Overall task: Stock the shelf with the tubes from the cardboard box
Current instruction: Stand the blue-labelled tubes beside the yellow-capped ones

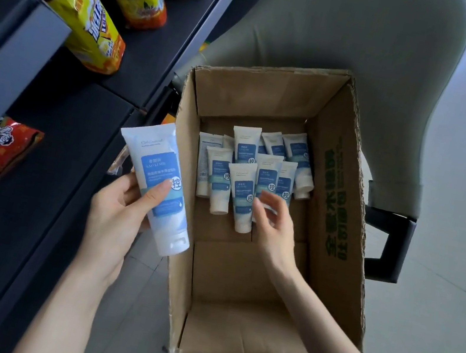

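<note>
Left hand point(116, 212) grips tube point(157, 160); right hand point(275, 227) seemingly hovers.

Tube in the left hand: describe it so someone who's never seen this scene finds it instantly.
Start at the open cardboard box beside the dark shelf. At its left wall, the left hand grips a white tube with a blue label, cap end toward the camera. It is the only one outside the box; the other tubes lie piled on the box floor.

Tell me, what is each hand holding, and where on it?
The left hand grips one white-and-blue tube around its middle, thumb on the label. The right hand reaches among the tubes in the cardboard box, holding nothing yet.
</note>
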`<state>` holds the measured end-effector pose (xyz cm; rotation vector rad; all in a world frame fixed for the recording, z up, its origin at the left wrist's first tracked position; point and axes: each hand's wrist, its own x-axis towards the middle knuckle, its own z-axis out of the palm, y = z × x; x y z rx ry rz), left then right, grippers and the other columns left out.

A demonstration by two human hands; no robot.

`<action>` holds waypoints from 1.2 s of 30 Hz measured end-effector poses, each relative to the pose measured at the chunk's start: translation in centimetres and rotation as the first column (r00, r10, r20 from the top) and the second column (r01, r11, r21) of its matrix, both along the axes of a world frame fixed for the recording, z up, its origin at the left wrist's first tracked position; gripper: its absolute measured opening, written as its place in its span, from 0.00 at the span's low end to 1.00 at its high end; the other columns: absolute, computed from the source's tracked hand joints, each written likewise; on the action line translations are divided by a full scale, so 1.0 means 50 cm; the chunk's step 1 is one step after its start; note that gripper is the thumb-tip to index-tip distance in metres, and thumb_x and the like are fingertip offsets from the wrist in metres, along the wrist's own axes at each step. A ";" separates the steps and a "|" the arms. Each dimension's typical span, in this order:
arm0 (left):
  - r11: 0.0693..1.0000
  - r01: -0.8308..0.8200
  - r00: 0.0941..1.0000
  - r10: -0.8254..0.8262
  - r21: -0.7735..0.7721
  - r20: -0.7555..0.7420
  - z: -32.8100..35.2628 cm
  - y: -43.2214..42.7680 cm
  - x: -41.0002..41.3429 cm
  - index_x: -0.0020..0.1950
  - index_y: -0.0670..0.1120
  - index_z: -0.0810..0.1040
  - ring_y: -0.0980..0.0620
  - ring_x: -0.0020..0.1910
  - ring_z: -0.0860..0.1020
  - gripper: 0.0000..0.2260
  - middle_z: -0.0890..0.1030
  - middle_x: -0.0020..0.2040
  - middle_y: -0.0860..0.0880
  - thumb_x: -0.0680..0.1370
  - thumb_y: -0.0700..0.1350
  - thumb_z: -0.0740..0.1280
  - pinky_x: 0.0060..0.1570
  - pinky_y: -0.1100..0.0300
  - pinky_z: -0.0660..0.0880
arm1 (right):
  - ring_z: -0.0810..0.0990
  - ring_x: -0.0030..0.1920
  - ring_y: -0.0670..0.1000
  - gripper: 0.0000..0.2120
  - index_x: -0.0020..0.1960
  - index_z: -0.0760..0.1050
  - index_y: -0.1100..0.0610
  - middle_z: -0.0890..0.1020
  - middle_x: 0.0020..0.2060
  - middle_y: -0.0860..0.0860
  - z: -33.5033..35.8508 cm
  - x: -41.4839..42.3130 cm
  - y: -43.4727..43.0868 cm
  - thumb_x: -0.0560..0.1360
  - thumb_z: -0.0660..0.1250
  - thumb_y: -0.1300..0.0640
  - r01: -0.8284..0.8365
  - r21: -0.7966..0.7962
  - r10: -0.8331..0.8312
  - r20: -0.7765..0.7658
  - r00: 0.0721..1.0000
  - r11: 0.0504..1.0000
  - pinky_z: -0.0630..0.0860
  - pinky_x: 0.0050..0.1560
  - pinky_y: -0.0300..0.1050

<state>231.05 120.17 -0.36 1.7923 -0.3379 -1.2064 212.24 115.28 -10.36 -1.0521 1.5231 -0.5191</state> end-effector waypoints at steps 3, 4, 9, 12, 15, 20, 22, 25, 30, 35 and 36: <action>1.000 0.003 1.000 -0.003 0.008 -0.025 -0.002 0.005 0.005 0.53 0.46 0.79 0.56 0.44 0.82 0.10 0.85 0.46 0.52 0.72 0.44 0.69 0.43 0.57 0.78 | 0.71 0.65 0.49 0.23 0.70 0.65 0.52 0.73 0.64 0.50 -0.050 -0.022 -0.025 0.77 0.66 0.51 0.035 0.047 -0.032 -0.074 0.997 0.998 0.69 0.67 0.47; 1.000 0.003 0.999 -0.003 0.010 -0.044 -0.002 0.007 0.005 0.54 0.46 0.79 0.55 0.44 0.82 0.12 0.85 0.46 0.51 0.71 0.45 0.69 0.44 0.57 0.78 | 0.70 0.67 0.50 0.25 0.71 0.63 0.53 0.72 0.66 0.51 -0.068 -0.026 -0.032 0.77 0.66 0.51 0.027 0.070 -0.021 -0.086 0.996 0.997 0.68 0.68 0.48; 0.999 -0.033 0.988 0.038 0.036 -0.149 -0.013 0.016 0.003 0.54 0.46 0.79 0.55 0.42 0.82 0.14 0.84 0.45 0.51 0.69 0.46 0.69 0.48 0.52 0.76 | 0.71 0.68 0.51 0.31 0.72 0.61 0.54 0.71 0.68 0.51 -0.129 -0.017 -0.056 0.74 0.70 0.54 0.003 0.136 0.014 -0.121 0.993 0.991 0.68 0.68 0.51; 0.996 -0.072 0.970 0.081 0.049 -0.230 -0.021 0.018 0.001 0.54 0.48 0.79 0.56 0.39 0.81 0.13 0.83 0.43 0.52 0.71 0.46 0.68 0.45 0.53 0.75 | 0.71 0.67 0.53 0.32 0.72 0.61 0.57 0.70 0.67 0.54 -0.145 -0.014 -0.073 0.73 0.72 0.57 0.035 0.150 -0.012 -0.153 0.988 0.988 0.68 0.65 0.46; 0.992 -0.111 0.935 0.124 0.058 -0.332 -0.026 0.018 0.000 0.57 0.49 0.78 0.57 0.39 0.81 0.16 0.83 0.43 0.52 0.69 0.47 0.68 0.44 0.55 0.75 | 0.72 0.65 0.55 0.29 0.69 0.64 0.57 0.70 0.65 0.56 -0.151 -0.011 -0.085 0.72 0.72 0.58 0.040 0.140 -0.015 -0.180 0.984 0.989 0.69 0.63 0.48; 0.993 -0.106 0.906 0.121 0.060 -0.405 -0.030 0.019 -0.001 0.54 0.51 0.79 0.56 0.39 0.80 0.13 0.83 0.43 0.53 0.69 0.46 0.67 0.46 0.55 0.72 | 0.76 0.60 0.54 0.22 0.63 0.65 0.56 0.75 0.57 0.51 -0.156 -0.004 -0.081 0.74 0.69 0.59 -0.030 0.115 0.057 -0.238 0.969 0.993 0.73 0.58 0.50; 0.996 -0.088 0.896 0.094 0.034 -0.433 -0.029 0.023 0.000 0.56 0.50 0.78 0.56 0.40 0.80 0.15 0.82 0.45 0.52 0.70 0.45 0.66 0.45 0.58 0.74 | 0.76 0.59 0.55 0.22 0.64 0.63 0.57 0.76 0.57 0.52 -0.157 0.002 -0.076 0.75 0.68 0.60 -0.060 0.113 0.086 -0.242 0.966 0.992 0.73 0.56 0.49; 0.997 -0.081 0.881 0.072 0.001 -0.468 -0.023 0.032 0.003 0.60 0.48 0.76 0.56 0.42 0.81 0.18 0.81 0.49 0.50 0.70 0.42 0.65 0.40 0.64 0.77 | 0.75 0.61 0.54 0.22 0.66 0.61 0.58 0.75 0.60 0.53 -0.153 0.008 -0.071 0.76 0.67 0.61 -0.059 0.123 0.086 -0.228 0.970 0.991 0.70 0.53 0.45; 0.997 -0.067 0.897 0.047 -0.031 -0.440 -0.008 0.052 0.013 0.64 0.47 0.75 0.55 0.45 0.81 0.22 0.82 0.53 0.49 0.69 0.42 0.68 0.41 0.64 0.78 | 0.74 0.60 0.52 0.24 0.67 0.61 0.57 0.75 0.61 0.53 -0.151 -0.001 -0.071 0.75 0.67 0.62 -0.046 0.153 0.072 -0.164 0.984 0.987 0.71 0.57 0.46; 0.998 -0.045 0.923 0.020 -0.054 -0.384 0.010 0.086 0.024 0.63 0.48 0.76 0.51 0.49 0.80 0.28 0.81 0.56 0.46 0.64 0.49 0.75 0.43 0.61 0.78 | 0.78 0.50 0.51 0.23 0.65 0.63 0.59 0.75 0.60 0.59 -0.122 -0.013 -0.049 0.74 0.68 0.66 0.106 0.290 -0.124 0.045 0.991 0.951 0.77 0.48 0.48; 0.997 -0.047 0.929 0.021 -0.062 -0.369 0.015 0.094 0.025 0.63 0.48 0.76 0.51 0.49 0.81 0.28 0.81 0.55 0.46 0.63 0.49 0.76 0.42 0.61 0.78 | 0.79 0.49 0.52 0.22 0.63 0.63 0.57 0.76 0.59 0.60 -0.108 -0.016 -0.041 0.74 0.68 0.67 0.142 0.354 -0.192 0.110 0.975 0.924 0.78 0.44 0.49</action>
